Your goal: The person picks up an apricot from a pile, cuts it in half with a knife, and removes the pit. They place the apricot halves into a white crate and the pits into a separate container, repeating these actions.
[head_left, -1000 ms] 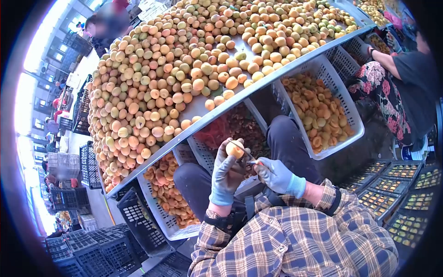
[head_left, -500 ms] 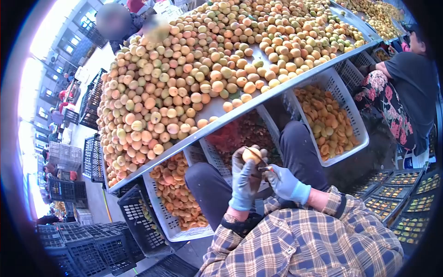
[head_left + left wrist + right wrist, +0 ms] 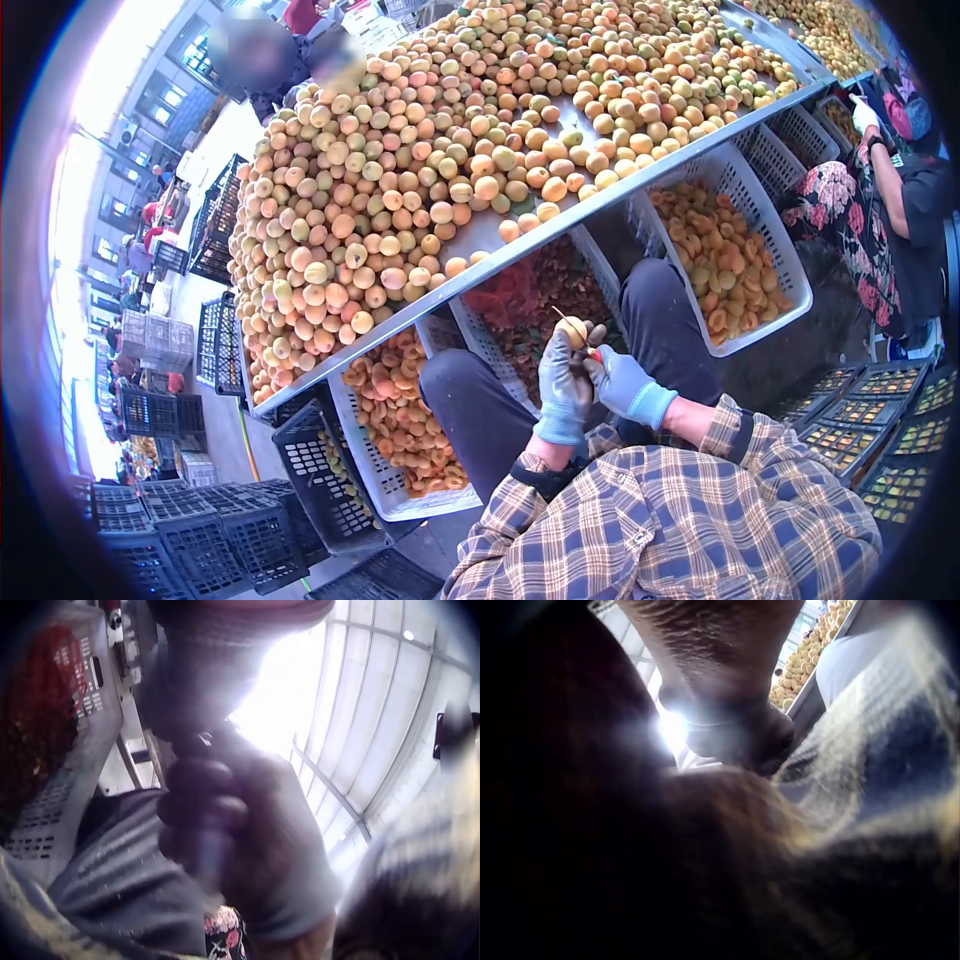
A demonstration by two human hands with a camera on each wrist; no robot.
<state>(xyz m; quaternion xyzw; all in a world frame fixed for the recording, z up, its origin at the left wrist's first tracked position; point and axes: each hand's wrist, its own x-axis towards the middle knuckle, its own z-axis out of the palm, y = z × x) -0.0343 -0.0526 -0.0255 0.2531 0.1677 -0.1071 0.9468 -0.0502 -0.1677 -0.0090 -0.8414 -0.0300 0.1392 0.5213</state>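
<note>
In the head view my gloved left hand (image 3: 564, 388) holds up an apricot (image 3: 573, 331) between thumb and fingers, above my lap. My gloved right hand (image 3: 628, 385) grips a small knife by its red handle (image 3: 596, 355), right beside the left hand. The thin blade (image 3: 560, 313) shows past the fruit's far side; the rest is hidden by apricot and fingers. In the left wrist view the right hand's curled fingers (image 3: 206, 795) appear dark and blurred. The right wrist view is mostly dark sleeve and wrist, with the held things out of sight.
A metal-edged table (image 3: 520, 243) heaped with whole apricots (image 3: 350, 190) rises ahead. Below it stand white crates with halved apricots (image 3: 405, 415) and a crate of dark scraps (image 3: 560, 320). Black crates (image 3: 325, 475) stand at left, trays (image 3: 850, 415) at right. Another person (image 3: 890, 210) sits at right.
The knife handle has swung closer to the left hand, and the blade now sticks out beyond the apricot. Both hands sit further right in the head view, which has itself shifted.
</note>
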